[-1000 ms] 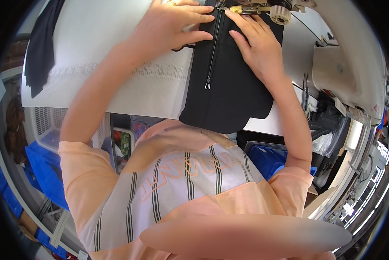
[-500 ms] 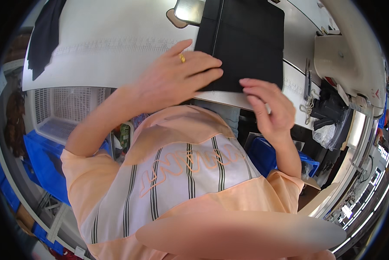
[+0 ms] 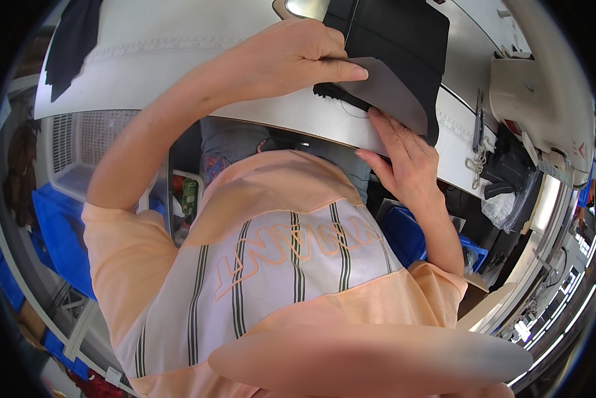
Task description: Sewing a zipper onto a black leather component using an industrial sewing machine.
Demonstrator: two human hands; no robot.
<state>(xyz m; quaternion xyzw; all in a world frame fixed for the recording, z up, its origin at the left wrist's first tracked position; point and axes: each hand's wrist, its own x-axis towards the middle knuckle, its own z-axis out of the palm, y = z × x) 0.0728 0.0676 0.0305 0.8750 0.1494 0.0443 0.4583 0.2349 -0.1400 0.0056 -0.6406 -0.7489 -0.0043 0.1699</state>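
Note:
Black cloth panels (image 3: pixel 404 33) lie stacked on the white table (image 3: pixel 245 113). Between its thumb and fingers my left hand (image 3: pixel 304 56) pinches the near left part of the top layer. That layer is lifted and turned back, so its grey underside (image 3: pixel 389 93) shows. Beneath it, a black edge with a loose thread is uncovered. My right hand (image 3: pixel 407 159) lies at the near right edge of the cloth. Its fingers are stretched out against the raised layer and its thumb stands apart over the table edge.
At the right stands a beige sewing machine (image 3: pixel 527 99), with scissors (image 3: pixel 478 123) beside it. A black cloth (image 3: pixel 72 46) hangs over the table's left end. Below are a white plastic basket (image 3: pixel 79 149) and blue bins (image 3: pixel 59 232).
My left hand has moved up and right, closed on the cloth's near edge and raised it. My right hand has shifted slightly down, its fingers now against the cloth.

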